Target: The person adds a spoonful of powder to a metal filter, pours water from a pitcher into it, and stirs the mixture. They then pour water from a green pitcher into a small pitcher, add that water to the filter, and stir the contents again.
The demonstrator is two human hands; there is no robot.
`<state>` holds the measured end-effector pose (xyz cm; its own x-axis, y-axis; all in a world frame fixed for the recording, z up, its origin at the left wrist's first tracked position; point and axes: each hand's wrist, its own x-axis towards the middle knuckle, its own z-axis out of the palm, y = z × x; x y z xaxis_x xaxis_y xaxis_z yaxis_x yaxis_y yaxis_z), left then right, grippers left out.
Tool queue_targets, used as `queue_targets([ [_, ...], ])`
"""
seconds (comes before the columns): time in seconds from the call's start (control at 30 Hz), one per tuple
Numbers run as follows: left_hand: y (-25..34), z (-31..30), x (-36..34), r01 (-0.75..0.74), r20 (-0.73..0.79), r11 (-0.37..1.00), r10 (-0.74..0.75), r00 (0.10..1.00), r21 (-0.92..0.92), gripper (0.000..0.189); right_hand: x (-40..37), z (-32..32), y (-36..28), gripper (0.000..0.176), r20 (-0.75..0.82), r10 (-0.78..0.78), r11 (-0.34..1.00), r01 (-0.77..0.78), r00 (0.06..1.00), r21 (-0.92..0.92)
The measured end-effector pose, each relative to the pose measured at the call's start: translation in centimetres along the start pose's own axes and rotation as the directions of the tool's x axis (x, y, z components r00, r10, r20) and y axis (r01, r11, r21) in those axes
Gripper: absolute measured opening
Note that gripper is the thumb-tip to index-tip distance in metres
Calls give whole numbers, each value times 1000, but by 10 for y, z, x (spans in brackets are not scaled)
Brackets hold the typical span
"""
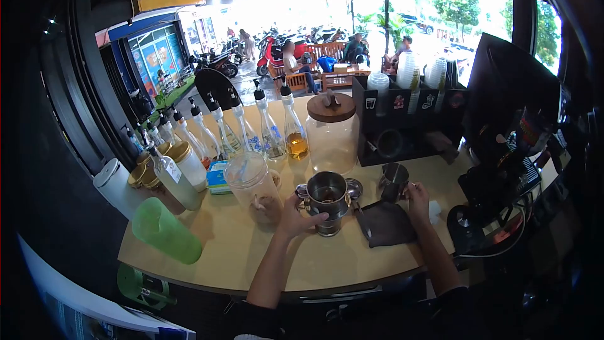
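Observation:
My left hand point(298, 216) is closed around a shiny metal cup point(327, 196), its thumb across the front and its fingers near the handle. Something dark shows inside this cup. To the right, my right hand point(415, 199) holds a second metal cup point(394, 181) by its handle side, tilted above a dark folded cloth point(385, 223). A spoon-like utensil point(362, 213) lies along the cloth's left edge. Behind and between the cups is a small round metal item point(354, 188). The clear jar point(255, 192) stands just left of my left hand.
Pump bottles point(270, 132) line the counter's back left. A wooden-lidded glass jar point(331, 141) stands behind the metal cup. A green pitcher point(165, 232) is at front left. A black cup organizer point(402, 110) and dark equipment point(497, 195) occupy the right. People sit beyond the counter.

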<state>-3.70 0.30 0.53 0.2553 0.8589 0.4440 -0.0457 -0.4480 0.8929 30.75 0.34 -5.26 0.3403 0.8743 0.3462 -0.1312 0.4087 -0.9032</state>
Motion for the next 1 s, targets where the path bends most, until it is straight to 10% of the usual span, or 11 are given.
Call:
queue_targets([
  [0.3, -1, 0, 2, 9, 28, 1000, -9, 1000, 7, 64, 6, 28, -72, 13, -3, -64, 992, 64, 998, 109],
  [1.0, 7, 3, 1, 53, 7, 998, -53, 999, 17, 57, 27, 132, -209, 19, 612, -112, 969, 222, 783, -107],
])
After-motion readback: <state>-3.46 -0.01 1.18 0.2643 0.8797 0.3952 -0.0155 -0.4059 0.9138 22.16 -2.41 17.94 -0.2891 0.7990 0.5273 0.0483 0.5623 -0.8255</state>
